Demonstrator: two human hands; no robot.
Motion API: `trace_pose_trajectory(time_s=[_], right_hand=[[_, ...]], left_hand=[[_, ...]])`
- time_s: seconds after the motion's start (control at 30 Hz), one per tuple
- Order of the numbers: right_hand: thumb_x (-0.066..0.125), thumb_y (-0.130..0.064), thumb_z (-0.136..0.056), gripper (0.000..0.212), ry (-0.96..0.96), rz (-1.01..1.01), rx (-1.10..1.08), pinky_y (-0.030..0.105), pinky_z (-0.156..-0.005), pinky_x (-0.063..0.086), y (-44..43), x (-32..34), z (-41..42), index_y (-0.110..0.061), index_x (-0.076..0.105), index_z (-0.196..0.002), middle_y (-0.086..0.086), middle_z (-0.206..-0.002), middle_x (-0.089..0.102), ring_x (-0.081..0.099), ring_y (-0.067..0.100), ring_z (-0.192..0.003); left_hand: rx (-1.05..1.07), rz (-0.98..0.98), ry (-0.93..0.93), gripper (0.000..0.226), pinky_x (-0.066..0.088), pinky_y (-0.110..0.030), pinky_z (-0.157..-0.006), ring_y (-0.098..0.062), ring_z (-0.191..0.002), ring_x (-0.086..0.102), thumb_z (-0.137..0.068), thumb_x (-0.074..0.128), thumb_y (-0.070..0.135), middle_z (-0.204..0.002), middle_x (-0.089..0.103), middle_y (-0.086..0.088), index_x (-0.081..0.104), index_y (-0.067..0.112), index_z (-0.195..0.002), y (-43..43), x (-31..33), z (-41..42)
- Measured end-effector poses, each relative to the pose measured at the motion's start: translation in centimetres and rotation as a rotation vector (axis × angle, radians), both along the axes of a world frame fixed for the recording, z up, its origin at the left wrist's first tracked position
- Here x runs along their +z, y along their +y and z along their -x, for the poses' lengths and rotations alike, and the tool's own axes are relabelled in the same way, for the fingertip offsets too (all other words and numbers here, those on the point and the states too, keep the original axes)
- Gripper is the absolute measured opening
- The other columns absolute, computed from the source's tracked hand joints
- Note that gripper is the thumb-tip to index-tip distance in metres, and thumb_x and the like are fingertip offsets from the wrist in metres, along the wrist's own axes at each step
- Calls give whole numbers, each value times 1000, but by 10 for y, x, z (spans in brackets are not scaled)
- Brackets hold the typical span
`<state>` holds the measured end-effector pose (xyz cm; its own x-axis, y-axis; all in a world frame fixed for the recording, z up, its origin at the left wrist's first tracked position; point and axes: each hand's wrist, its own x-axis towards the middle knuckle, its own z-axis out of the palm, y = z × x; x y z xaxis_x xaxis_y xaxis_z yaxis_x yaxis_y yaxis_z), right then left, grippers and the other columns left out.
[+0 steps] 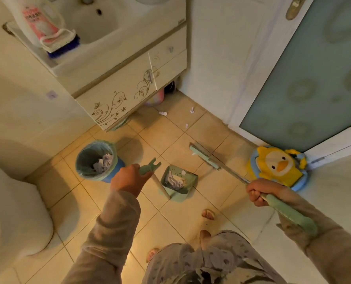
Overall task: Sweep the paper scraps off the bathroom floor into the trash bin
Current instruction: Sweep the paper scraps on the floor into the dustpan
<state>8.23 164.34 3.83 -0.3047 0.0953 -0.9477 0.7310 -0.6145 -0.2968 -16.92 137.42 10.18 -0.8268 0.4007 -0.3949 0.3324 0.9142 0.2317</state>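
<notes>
My left hand [127, 180] grips the top of the green dustpan handle [150, 168]. The dustpan [179, 182] stands on the tiled floor just right of it, holding a heap of crumpled paper. A blue trash bin [96, 160] with a green liner stands left of the dustpan, with paper inside. My right hand [258, 192] holds the green broom handle [289, 214]. The broom head [203, 156] rests on the floor beyond the dustpan. A few small paper scraps [163, 113] lie farther off near the cabinet and the wall.
A white vanity cabinet [121, 95] with a sink stands at the back. A toilet [8, 203] is at the left. A yellow cartoon stool [277, 167] sits by the frosted glass door [314, 74] on the right. My feet in slippers [207, 215] are below the dustpan.
</notes>
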Motion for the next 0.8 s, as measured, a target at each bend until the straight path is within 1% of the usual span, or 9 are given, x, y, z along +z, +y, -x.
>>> trace_pose_trajectory(time_s=[0.07, 0.2, 0.27, 0.37, 0.47, 0.53, 0.63, 0.73, 0.8], right_hand=[[32, -4, -96, 36, -37, -23, 24, 15, -32, 38, 31, -2, 7, -16, 32, -62, 1, -37, 47, 45, 9, -27], [35, -2, -90, 34, -99, -145, 221, 13, -32, 33, 69, -1, 34, -17, 28, -60, -1, -33, 42, 39, 8, -24], [33, -3, -90, 35, -135, -177, 277, 12, -32, 32, 81, -3, 46, -17, 27, -58, -1, -31, 41, 38, 9, -23], [32, -10, -91, 36, -176, -156, 364, 10, -30, 31, 87, -4, 62, -18, 26, -57, -1, -31, 42, 39, 8, -23], [30, -8, -91, 37, -199, -136, 436, 7, -32, 31, 76, -5, 73, -17, 24, -55, -1, -28, 39, 36, 8, -20], [29, -7, -90, 38, -227, -119, 563, 9, -31, 27, 65, -1, 74, -17, 23, -54, -3, -28, 37, 33, 7, -20], [29, -5, -87, 33, -252, -96, 721, 14, -31, 23, 51, 9, 66, -14, 31, -55, -3, -34, 35, 29, 7, -29], [31, -1, -87, 28, -222, -72, 668, 15, -42, 20, 38, 10, 51, -12, 37, -62, -1, -47, 33, 25, 8, -48], [33, -1, -86, 28, -210, -40, 644, 16, -46, 21, 28, 9, 39, -12, 36, -62, -2, -43, 36, 28, 8, -47]], left_hand=[[17, -5, -15, 44, 55, -38, -80, -32, -89, 64, -87, 52, 50, -94, 68, -14, 66, 10, -96, 17, 1, -8], [46, 8, -69, 43, 54, -40, -84, -31, -92, 63, -87, 54, 47, -98, 68, -15, 66, 8, -102, 39, -1, -16], [59, 22, -79, 44, 54, -40, -85, -32, -93, 63, -87, 54, 47, -99, 68, -15, 66, 8, -103, 47, -1, -15], [59, 39, -72, 45, 54, -39, -83, -32, -93, 63, -87, 53, 49, -98, 68, -16, 65, 7, -102, 53, 0, -10], [60, 48, -71, 46, 53, -38, -80, -31, -90, 64, -87, 53, 49, -96, 68, -16, 65, 7, -102, 52, -1, -7], [63, 47, -72, 45, 52, -39, -80, -31, -89, 64, -87, 54, 48, -95, 68, -16, 65, 7, -101, 50, -1, -7], [62, 41, -64, 44, 52, -38, -80, -31, -89, 64, -88, 54, 47, -95, 68, -15, 65, 7, -101, 52, -2, -8], [60, 27, -57, 44, 53, -38, -80, -30, -89, 64, -88, 53, 47, -95, 68, -14, 64, 7, -103, 54, -2, -8], [54, 28, -51, 45, 53, -38, -81, -30, -90, 64, -88, 53, 47, -97, 68, -14, 64, 7, -105, 52, -2, -8]])
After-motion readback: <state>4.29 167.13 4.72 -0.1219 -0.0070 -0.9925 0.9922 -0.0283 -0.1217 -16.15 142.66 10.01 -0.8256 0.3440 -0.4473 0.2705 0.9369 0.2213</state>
